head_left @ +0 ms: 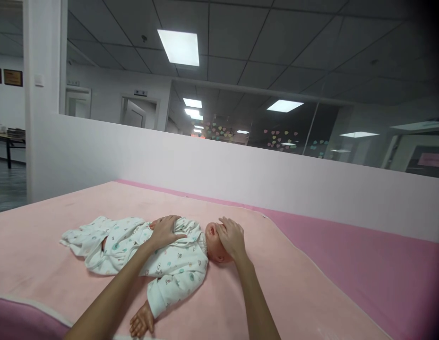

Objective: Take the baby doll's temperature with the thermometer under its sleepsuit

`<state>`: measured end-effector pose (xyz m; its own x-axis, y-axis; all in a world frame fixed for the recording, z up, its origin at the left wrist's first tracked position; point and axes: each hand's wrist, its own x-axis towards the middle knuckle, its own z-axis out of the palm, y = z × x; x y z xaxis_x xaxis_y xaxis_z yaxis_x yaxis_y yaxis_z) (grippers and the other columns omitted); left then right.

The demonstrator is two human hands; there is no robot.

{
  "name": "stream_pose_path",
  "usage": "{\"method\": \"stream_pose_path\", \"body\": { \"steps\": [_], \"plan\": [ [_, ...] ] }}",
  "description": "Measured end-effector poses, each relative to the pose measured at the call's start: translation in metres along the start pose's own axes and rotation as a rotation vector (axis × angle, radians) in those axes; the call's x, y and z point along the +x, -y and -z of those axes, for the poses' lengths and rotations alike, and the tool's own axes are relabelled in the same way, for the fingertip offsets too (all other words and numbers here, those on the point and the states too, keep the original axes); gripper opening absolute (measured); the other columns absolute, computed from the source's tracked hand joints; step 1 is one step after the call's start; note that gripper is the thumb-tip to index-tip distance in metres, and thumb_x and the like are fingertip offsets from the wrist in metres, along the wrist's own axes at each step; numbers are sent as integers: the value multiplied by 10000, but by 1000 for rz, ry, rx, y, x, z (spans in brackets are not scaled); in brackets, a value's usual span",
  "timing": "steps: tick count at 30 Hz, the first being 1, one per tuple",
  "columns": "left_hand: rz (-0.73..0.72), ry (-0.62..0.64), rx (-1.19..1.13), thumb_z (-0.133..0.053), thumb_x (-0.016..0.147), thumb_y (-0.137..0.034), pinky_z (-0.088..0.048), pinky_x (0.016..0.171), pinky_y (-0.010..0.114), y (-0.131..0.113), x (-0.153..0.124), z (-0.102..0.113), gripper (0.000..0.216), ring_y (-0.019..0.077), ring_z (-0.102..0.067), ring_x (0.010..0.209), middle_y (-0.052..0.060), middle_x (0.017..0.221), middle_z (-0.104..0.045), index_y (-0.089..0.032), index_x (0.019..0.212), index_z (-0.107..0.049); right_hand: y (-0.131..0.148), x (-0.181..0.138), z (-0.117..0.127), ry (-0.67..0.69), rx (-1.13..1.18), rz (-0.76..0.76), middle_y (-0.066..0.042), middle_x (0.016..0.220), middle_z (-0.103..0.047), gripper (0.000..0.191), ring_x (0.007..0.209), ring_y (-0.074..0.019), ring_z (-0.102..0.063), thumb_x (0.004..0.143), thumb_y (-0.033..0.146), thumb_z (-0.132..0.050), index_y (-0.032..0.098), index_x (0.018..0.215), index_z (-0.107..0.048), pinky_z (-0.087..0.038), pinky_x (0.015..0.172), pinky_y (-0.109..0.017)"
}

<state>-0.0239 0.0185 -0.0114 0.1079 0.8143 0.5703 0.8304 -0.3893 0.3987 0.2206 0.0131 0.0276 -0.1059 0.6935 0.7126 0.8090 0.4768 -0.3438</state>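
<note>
A baby doll (215, 246) lies on its back on a pink pad, its head toward the right. It wears a white printed baby outfit (180, 259) with long sleeves and legs. My left hand (166, 232) rests on the doll's chest and belly with the fingers stretched out and the thumb apart. Over the doll's forehead and upper face lies my right hand (231, 237), its fingers extended and covering the eyes. The doll's open mouth shows beside my fingertips. One doll hand (142, 321) sticks out of the near sleeve, palm down on the pad.
The light pink pad (276, 283) covers a surface with a darker pink edge (347, 245). Behind it runs a low white wall (205, 160) topped by a glass window. At the far left, an opening shows a table (8, 137) with stacked items.
</note>
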Motion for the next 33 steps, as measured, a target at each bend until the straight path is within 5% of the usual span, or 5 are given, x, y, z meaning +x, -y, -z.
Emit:
{"method": "stream_pose_path", "body": {
  "steps": [8, 14, 21, 28, 33],
  "plan": [
    [9, -67, -39, -611, 676, -520, -329, 906, 378, -1, -4, 0, 517, 253, -477, 1068, 26, 1123, -575, -242, 1101, -513, -25, 0, 5, -25, 574, -287, -55, 614, -639, 461, 699, -195, -583, 794, 502, -400, 184, 546, -622, -424, 722, -304],
    [-13, -66, -58, -578, 709, -510, -317, 923, 381, -3, -6, 3, 470, 245, -481, 1079, 23, 1130, -574, -246, 1093, -515, -35, -12, 7, 3, 556, -264, -30, 978, -645, 337, 978, -201, -526, 737, 364, -451, 228, 972, -651, -392, 877, -331],
    [-2, -76, -53, -571, 713, -506, -318, 923, 381, 0, -6, 1, 459, 242, -478, 1078, 17, 1140, -571, -252, 1091, -514, -34, -22, 3, 86, 731, -279, -48, 976, -657, 391, 945, -193, -572, 809, 473, -395, 192, 821, -667, -411, 887, -318],
    [-3, -77, -61, -554, 723, -507, -327, 923, 374, -2, -8, 2, 450, 241, -481, 1075, 25, 1129, -576, -239, 1082, -520, -34, -25, 2, 38, 728, -243, -37, 1169, -579, 434, 1096, -191, -510, 825, 500, -395, 226, 1096, -593, -366, 969, -349],
    [-6, -78, -63, -550, 728, -501, -331, 922, 373, -4, -8, 3, 434, 240, -482, 1074, 22, 1124, -579, -245, 1076, -520, -30, -26, 2, 44, 701, -263, -64, 987, -662, 417, 977, -204, -580, 821, 491, -401, 183, 842, -681, -421, 905, -344]
  ]
}}
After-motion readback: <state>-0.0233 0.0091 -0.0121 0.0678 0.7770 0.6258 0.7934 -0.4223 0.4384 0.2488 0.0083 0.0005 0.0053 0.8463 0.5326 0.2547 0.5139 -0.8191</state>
